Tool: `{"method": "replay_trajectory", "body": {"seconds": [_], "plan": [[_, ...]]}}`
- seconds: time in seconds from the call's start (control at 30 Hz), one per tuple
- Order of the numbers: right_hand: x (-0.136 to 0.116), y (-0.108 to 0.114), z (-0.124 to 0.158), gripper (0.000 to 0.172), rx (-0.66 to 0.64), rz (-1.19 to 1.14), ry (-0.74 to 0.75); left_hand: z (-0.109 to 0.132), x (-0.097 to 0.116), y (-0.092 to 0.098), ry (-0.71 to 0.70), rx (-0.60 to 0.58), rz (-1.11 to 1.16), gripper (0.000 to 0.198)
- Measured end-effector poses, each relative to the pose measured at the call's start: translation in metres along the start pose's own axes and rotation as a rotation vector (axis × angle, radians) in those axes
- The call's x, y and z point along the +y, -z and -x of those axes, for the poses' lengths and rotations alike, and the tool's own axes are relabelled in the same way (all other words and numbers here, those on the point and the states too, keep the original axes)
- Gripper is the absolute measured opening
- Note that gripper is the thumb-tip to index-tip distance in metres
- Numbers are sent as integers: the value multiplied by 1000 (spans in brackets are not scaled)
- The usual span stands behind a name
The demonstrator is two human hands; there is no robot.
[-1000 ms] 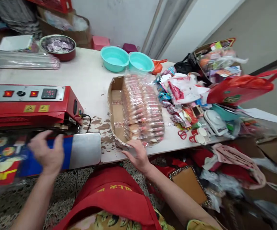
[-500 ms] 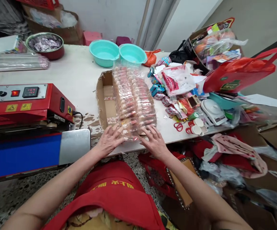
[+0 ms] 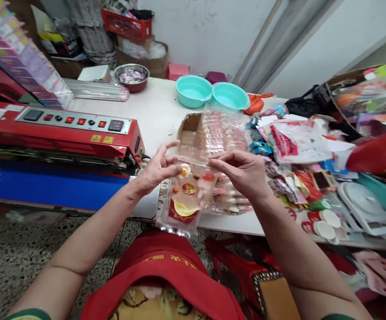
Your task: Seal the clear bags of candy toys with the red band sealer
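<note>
One clear packet (image 3: 186,195) with small food-like pieces inside hangs between my hands, over the table's front edge. My right hand (image 3: 246,173) pinches its upper right corner. At its upper left is my left hand (image 3: 159,171), thumb and fingers closed in on the film, with the index finger raised. Behind the packet, a cardboard box (image 3: 189,126) holds rows of similar clear packets (image 3: 224,138); the held packet and my right hand hide part of them.
A red sealing machine (image 3: 73,133) with a blue belt (image 3: 53,184) stands at the left. Two turquoise basins (image 3: 193,91) are behind the box. Mixed packages (image 3: 296,142), paper cups (image 3: 323,229) and a white scale (image 3: 366,206) crowd the right side.
Both hands have risen from the packet rows in the box, and one packet is now held up between them. The view has turned left, showing more of the red machine.
</note>
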State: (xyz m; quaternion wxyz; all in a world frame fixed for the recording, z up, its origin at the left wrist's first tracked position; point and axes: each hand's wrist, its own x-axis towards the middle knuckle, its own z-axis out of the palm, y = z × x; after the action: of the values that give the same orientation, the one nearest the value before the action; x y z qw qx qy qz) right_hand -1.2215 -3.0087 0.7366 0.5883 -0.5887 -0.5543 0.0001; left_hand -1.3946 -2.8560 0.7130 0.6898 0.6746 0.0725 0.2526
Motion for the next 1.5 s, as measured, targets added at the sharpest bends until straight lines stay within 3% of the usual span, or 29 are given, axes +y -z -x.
{"method": "replay_trajectory", "body": {"seconds": [0.07,0.13,0.27,0.43,0.63,0.93,1.1,1.3,1.37,1.5], "plan": [[18,-25,-8,21,7,-74,-104,12,-16,20,183,-36,63,80],[38,-45,-12,25,-44,-91,-138,26,-32,40,294,0,83,74],[65,-73,-13,33,-288,-66,-138,50,-50,76,365,89,90,46],[76,-112,4,33,-532,-346,-473,58,-63,95,444,142,23,34],[86,-151,28,36,-380,-505,-701,51,-93,95,388,320,-171,41],[97,-161,40,37,-323,-544,-760,39,-99,94,459,411,-725,47],[101,-161,44,35,-273,-552,-797,46,-100,93,373,386,-512,58],[94,-155,36,31,-266,-506,-755,56,-87,98,441,292,-42,58],[90,-159,32,31,-290,-469,-710,53,-79,101,448,310,59,54],[84,-171,24,32,-347,-418,-650,41,-69,106,408,468,160,40]]}}
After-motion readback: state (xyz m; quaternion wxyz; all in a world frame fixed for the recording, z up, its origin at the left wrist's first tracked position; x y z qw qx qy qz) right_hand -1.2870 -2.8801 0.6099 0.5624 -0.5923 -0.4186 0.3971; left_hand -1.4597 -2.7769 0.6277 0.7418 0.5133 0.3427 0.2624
